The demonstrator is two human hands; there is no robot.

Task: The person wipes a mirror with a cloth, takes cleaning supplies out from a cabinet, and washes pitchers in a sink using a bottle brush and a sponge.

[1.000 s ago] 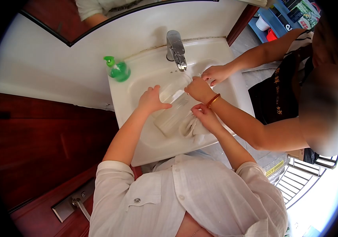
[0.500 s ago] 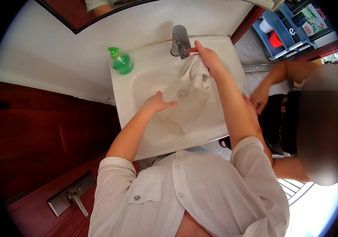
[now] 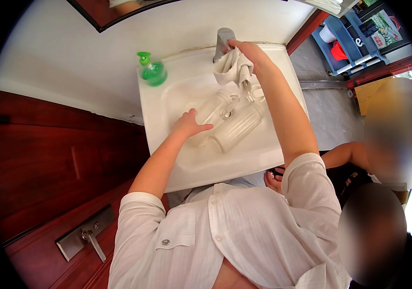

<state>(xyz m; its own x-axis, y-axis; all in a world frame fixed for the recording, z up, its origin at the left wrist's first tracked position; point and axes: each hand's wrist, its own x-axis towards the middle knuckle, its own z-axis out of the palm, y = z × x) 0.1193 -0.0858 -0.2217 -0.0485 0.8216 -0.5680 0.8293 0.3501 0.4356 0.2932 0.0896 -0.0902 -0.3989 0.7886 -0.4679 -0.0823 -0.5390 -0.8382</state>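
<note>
My right hand is at the chrome faucet, its fingertips by the faucet body. A crumpled white cloth hangs from that hand. Below it, two clear glass vessels lie on their sides in the white sink: a ribbed glass jug nearer me and a second glass vessel behind it. My left hand is over the left side of the basin, thumb apart from the fingers. It is close beside the second vessel; whether it touches the glass I cannot tell.
A soap bottle with a green pump stands on the sink's back left corner. Two people are close on my right, one with an arm bent. A dark red door is at left. A blue shelf stands beyond the doorway.
My right hand has risen slightly at the faucet, with the cloth lifted off the glassware. My left hand has barely moved. The neighbouring person's arm has drawn back from beside my right arm.
</note>
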